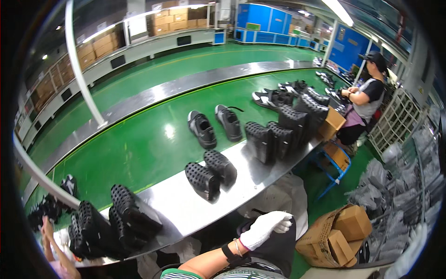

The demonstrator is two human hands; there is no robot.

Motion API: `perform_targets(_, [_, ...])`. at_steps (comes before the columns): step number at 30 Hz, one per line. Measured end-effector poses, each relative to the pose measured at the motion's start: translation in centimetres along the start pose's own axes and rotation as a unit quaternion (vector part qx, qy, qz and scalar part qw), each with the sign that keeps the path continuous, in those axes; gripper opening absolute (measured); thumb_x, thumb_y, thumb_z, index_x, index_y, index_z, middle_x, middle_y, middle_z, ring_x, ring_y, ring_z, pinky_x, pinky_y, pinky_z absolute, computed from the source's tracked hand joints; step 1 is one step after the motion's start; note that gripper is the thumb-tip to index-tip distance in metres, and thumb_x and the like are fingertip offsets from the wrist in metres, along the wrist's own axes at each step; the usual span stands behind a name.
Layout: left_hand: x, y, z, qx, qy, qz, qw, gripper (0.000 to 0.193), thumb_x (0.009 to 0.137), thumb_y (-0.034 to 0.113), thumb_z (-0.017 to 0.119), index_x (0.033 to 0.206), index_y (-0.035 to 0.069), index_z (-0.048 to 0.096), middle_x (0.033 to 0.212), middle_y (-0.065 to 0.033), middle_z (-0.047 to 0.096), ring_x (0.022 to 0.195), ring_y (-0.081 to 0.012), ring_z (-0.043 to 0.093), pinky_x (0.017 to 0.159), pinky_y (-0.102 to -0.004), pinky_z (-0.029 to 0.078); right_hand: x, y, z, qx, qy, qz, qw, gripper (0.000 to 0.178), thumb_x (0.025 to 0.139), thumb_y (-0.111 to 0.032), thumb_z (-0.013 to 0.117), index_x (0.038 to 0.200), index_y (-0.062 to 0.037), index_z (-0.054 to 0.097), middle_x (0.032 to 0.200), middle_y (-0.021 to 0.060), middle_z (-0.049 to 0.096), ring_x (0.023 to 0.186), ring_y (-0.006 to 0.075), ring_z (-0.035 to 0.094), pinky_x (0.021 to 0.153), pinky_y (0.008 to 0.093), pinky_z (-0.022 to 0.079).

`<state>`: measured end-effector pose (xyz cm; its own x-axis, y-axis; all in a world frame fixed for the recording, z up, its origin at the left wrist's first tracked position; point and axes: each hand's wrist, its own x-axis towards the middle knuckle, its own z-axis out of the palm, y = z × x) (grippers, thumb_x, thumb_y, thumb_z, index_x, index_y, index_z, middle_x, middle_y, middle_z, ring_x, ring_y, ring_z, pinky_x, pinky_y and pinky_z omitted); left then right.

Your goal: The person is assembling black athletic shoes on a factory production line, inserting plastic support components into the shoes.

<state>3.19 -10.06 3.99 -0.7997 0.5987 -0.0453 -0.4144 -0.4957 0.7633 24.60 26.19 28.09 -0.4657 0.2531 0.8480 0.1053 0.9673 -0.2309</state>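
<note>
My left hand (268,229), in a white glove, rests on my dark-trousered leg with its fingers loosely bent and nothing visible in them. A dark band and a thin bracelet circle that wrist. My right hand is not seen. Past the left hand, on a shiny metal bench edge, sits a pair of black shoe-shaped pieces (202,180) with dotted upper faces. Behind them, a black and grey sneaker (201,129) and another sneaker (228,122) stand on the green belt. Taller dotted black pieces (260,142) stand to the right, more (95,230) at the left.
An open cardboard carton (320,239) holding smaller boxes stands at my right, near racks of plastic-wrapped items (395,204). A co-worker (367,97) stands farther right beside the belt, near a blue stool frame (337,179). Another person's hands (49,230) show at far left. A white post (81,69) rises left.
</note>
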Motion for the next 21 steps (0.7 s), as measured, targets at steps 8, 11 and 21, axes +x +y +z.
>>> perform_targets(8, [-5.9,1.6,-6.0,0.037,0.281,0.122,0.951,0.030,0.105,0.021,0.056,0.123,0.000,0.068,0.104,-0.0091,0.074,0.087,-0.0145,0.070,0.077,-0.0270,0.056,1.7,-26.4,27.5,0.395,-0.285,-0.255,0.835,0.022,0.086,-0.002,0.072,0.108,0.0003,0.072,0.099,0.0174,0.072,0.088,0.0321,0.071,0.078,0.0383,0.059])
perform_targets(11, [-6.5,3.9,-5.7,0.114,0.330,0.196,0.916,0.028,0.104,0.020,0.057,0.119,-0.002,0.068,0.102,-0.0105,0.074,0.086,-0.0163,0.070,0.080,-0.0295,0.057,-0.4,-29.6,37.4,0.345,-0.367,-0.279,0.818,0.027,0.090,-0.014,0.067,0.114,-0.0017,0.069,0.107,0.0168,0.071,0.097,0.0350,0.069,0.087,0.0393,0.056])
perform_targets(21, [-6.5,10.9,-8.1,0.558,0.426,0.384,0.600,0.034,0.082,0.004,0.072,0.115,0.000,0.067,0.101,-0.0171,0.070,0.090,-0.0373,0.067,0.084,-0.0436,0.054,-0.3,-37.8,50.2,0.248,-0.410,-0.304,0.823,0.032,0.094,-0.028,0.059,0.122,-0.0121,0.062,0.104,0.0184,0.066,0.092,0.0385,0.067,0.081,0.0482,0.055])
